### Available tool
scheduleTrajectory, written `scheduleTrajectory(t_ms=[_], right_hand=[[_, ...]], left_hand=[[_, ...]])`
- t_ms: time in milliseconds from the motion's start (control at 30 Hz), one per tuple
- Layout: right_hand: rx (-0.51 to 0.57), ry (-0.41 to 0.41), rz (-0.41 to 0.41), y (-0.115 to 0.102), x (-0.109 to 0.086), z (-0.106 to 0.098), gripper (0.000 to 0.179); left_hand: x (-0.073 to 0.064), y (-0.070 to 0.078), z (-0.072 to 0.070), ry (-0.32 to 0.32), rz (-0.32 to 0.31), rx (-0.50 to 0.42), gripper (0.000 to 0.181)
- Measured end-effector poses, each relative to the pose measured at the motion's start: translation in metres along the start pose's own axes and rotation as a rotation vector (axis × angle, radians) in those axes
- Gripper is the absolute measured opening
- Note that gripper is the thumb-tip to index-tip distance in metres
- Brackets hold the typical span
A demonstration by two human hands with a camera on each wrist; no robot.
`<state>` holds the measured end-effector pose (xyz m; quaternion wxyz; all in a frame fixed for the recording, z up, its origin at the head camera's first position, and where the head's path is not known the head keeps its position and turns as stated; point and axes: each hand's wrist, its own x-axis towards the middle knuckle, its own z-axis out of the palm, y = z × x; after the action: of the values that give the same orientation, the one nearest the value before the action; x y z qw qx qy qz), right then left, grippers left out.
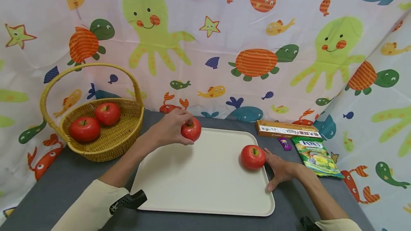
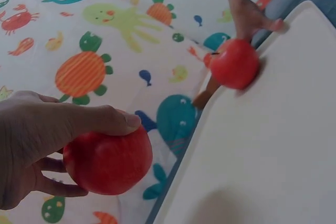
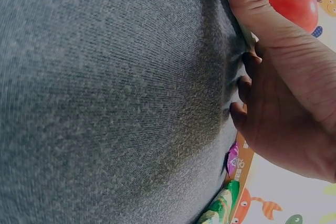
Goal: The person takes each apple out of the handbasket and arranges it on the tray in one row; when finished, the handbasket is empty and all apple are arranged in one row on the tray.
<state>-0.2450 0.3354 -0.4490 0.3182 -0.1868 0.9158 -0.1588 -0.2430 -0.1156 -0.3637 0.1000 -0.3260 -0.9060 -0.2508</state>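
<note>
Two red apples (image 1: 85, 129) are held in the yellow woven basket (image 1: 109, 151), set side by side against the left part of its inside, beneath a tall arched handle. On the cream tray (image 1: 205, 181), which is laid flat on the grey table (image 1: 208, 224), a single apple (image 1: 253, 157) is placed near the right rim. The tray's surface is darkened by soft shadows toward its far left.

Another apple, the held apple (image 1: 191, 129), is kept off the tray, above its far left corner. It is gripped by the left hand (image 1: 171, 126): its sides are clasped between thumb and bent fingers. Its skin is seen to be deep red, smooth and rounded, with bright glints in the head view. The apple on the tray is likewise glossy red, paler and yellowish around its stem hollow.

The tray's right edge is met by the right hand (image 1: 282, 167), whose thumb is spread apart from the other fingers; whether the apple there is touched by its fingertips cannot be told. Beyond that hand, a long brown box (image 1: 289, 130), a small purple packet (image 1: 284, 144) and a green-and-yellow bag (image 1: 316, 156) are laid on the table.
</note>
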Motion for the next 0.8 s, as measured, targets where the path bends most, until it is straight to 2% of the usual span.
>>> scheduleTrajectory(t_ms=[267, 600, 800], right_hand=[[-0.002, 0.001, 0.001, 0.001, 0.000, 0.000, 0.141], [0.018, 0.011, -0.016, 0.004, 0.001, -0.001, 0.142], [0.016, 0.014, -0.015, 0.006, 0.002, 0.001, 0.142]], left_hand=[[0.010, 0.018, 0.030, -0.031, -0.025, -0.010, 0.057], [0.035, 0.040, 0.088, -0.141, -0.035, 0.001, 0.056], [0.040, 0.049, 0.116, -0.195, -0.048, 0.036, 0.055]])
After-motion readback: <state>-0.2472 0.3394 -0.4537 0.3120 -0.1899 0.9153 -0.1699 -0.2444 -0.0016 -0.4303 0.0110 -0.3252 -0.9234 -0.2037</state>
